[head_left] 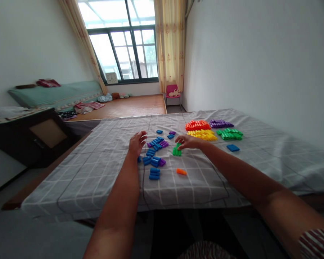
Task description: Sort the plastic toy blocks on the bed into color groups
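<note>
My right hand (189, 141) reaches over the bedding from the right, its thumb and fingers closed on green plastic tube-like pieces (176, 151). My left hand (137, 142) is just left of a loose scatter of blue pieces (156, 143). Its fingers are curved and apart, with nothing visible in them. Purple pieces (164, 144) lie among the blue ones. Nearer to me are a blue group (154, 173) and a single orange piece (181, 172). Part of the blue scatter is hidden behind my left wrist.
Sorted piles stand at the right: red-orange (197, 125), yellow (202, 135), purple (220, 123) and green (230, 134), with a small blue group (233, 148) before them. A grey checked cloth (102, 172) covers the surface. A dark cabinet (43, 133) stands left.
</note>
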{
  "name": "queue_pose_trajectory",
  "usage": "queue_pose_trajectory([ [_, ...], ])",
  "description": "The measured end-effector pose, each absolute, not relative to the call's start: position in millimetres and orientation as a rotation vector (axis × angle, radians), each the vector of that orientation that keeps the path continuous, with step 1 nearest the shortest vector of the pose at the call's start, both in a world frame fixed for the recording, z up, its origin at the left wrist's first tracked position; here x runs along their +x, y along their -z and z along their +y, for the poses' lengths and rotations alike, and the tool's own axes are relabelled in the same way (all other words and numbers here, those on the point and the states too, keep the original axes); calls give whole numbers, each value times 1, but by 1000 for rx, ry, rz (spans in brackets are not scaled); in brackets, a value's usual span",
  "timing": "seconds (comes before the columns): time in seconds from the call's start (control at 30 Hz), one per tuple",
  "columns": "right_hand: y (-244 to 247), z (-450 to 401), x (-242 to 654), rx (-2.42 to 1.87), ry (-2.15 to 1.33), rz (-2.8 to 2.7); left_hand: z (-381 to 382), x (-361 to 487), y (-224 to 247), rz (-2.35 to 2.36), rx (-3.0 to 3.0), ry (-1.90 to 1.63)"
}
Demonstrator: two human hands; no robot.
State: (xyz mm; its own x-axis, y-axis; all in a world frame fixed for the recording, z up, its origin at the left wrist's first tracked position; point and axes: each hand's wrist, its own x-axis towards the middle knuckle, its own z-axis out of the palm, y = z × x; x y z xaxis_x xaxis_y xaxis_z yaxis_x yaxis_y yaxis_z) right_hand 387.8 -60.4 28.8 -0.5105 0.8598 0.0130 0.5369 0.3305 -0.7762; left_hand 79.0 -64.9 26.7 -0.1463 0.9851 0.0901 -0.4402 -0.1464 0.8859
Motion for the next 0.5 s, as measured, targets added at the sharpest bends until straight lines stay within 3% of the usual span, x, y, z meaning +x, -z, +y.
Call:
queue_pose_trajectory([
  [0.23,-16,-49,348,-862,-1258,-1574,-69,106,-21,1125,1566,-1311],
  [0.5,6,-60,330,-812,-1202,-1532,-68,120,-13,1156,2102,-1026],
])
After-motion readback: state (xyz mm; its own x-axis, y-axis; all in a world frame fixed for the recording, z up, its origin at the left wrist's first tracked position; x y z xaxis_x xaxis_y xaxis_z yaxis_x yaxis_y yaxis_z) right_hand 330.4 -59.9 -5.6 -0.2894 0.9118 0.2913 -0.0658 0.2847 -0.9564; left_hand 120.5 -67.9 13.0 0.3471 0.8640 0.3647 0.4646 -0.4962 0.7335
